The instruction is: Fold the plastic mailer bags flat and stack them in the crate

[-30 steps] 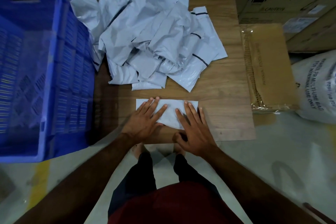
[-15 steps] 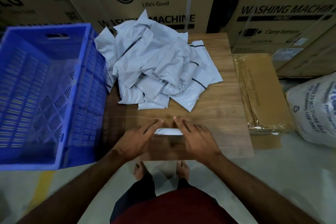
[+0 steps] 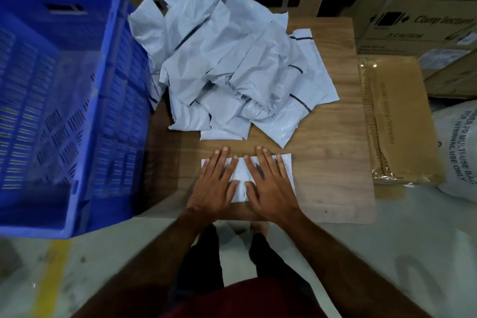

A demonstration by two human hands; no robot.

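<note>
Since half a second ago the folded bag [image 3: 244, 178] has gone from a thin sliver between my fingertips to a flat rectangle under both palms; looks like the fold got laid over and I'm pressing it down. Left hand [image 3: 215, 183] flat on the bag's left half, fingers straight and spread, gripping nothing. Right hand [image 3: 268, 184] the same on the right half, fingers straight, only pressing. Bag sits on the bench [image 3: 335, 162], near edge, just short of the loose pile of bags [image 3: 227, 67]. Crate [image 3: 77, 100] stands at the left, beside the bench; its inside is blurred, I can't make out any stacked bags there. My read: fold about finished on this one, next it goes left into the crate. Most of the pile not yet folded.
</note>
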